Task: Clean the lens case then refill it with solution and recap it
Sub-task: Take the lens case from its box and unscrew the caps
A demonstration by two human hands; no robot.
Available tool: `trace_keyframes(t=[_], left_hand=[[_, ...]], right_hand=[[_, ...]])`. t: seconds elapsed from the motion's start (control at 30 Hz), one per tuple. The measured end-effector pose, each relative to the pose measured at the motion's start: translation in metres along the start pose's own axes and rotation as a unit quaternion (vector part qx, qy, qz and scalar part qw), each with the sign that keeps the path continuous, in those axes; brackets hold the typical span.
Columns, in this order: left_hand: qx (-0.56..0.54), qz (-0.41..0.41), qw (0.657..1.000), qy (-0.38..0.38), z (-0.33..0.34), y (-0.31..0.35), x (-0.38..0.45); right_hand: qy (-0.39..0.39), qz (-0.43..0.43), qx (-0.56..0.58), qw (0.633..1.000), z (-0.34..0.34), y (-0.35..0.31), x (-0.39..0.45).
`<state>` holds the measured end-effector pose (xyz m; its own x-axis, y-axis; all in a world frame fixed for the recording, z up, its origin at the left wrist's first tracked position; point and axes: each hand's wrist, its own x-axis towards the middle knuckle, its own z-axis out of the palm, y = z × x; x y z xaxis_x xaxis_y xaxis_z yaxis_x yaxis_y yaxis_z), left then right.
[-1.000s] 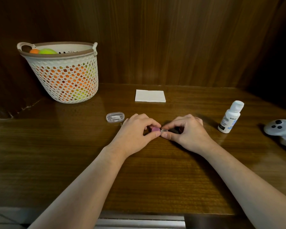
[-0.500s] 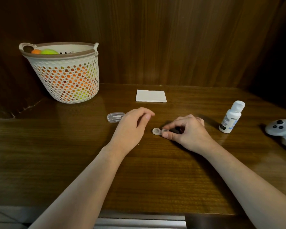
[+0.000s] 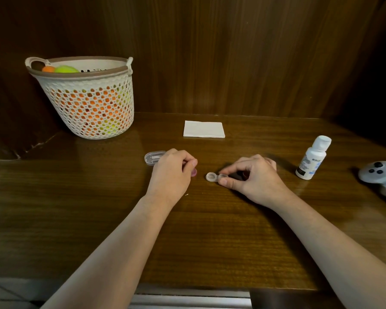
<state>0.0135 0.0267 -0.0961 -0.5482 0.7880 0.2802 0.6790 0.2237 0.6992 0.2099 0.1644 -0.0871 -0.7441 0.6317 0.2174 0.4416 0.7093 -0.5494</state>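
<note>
The left hand sits just left of the table's middle, knuckles up, its fingers curled over a small purple cap that peeks out at the hand's 3 o'clock edge, low against the wood; whether the cap rests on the table or is lifted a little cannot be told. The right hand lies at 3 o'clock from the left one, well apart from it, thumb and forefinger pinching the right part of the case. The case rests on the table between the two hands, nearer the right; its left well is uncovered and faces up, and its right part is hidden under the fingertips. Both forearms reach in from the near edge, bare. At 10 o'clock from the left hand, partly behind its knuckles, lies a clear oval box with something pale inside. At 2 o'clock from the right hand a white bottle stands upright with its cap on, a dark band at the foot of its label. Farther out at 3 o'clock, at the frame's edge, lies a pale grey controller with dark buttons. Toward 12 o'clock, beyond both hands, a folded white tissue lies flat. At 10 o'clock, against the wooden back panel, stands a white perforated basket holding orange and yellow-green balls.
</note>
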Motion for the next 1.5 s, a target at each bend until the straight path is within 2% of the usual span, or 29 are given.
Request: trace_keyframes(t=[0.13, 0.3, 0.4, 0.63, 0.77, 1.03, 1.17, 1.23, 1.5], left_hand=[[-0.020, 0.022, 1.000, 0.006, -0.002, 0.004, -0.001], [0.004, 0.066, 0.997, -0.031, -0.004, 0.005, -0.006], [-0.017, 0.071, 0.996, -0.055, -0.008, 0.007, -0.009], [0.033, 0.068, 0.992, -0.106, -0.019, 0.007, -0.016], [0.027, 0.054, 0.992, -0.111, -0.030, 0.005, -0.030], [0.018, 0.026, 0.997, -0.077, -0.049, 0.014, -0.072], [-0.040, 0.005, 0.997, -0.060, -0.074, 0.011, -0.108], [-0.054, -0.010, 0.998, -0.034, -0.092, 0.006, -0.129], [0.017, -0.039, 0.995, 0.091, -0.183, -0.036, -0.240]], right_hand=[[0.000, 0.000, -0.005, 1.000, 0.001, 0.000, 0.001], [-0.003, -0.002, -0.011, 1.000, 0.001, 0.002, 0.001], [-0.002, -0.003, -0.019, 1.000, 0.001, 0.001, 0.001], [0.004, -0.019, -0.023, 1.000, -0.001, -0.004, -0.001], [-0.001, -0.027, -0.015, 1.000, -0.006, -0.011, -0.003], [0.003, -0.078, -0.003, 0.997, -0.013, -0.046, -0.021], [-0.015, -0.125, 0.005, 0.992, -0.002, -0.078, -0.039], [-0.028, -0.150, 0.008, 0.988, 0.008, -0.099, -0.047], [-0.104, -0.289, 0.075, 0.949, 0.075, -0.212, -0.072]])
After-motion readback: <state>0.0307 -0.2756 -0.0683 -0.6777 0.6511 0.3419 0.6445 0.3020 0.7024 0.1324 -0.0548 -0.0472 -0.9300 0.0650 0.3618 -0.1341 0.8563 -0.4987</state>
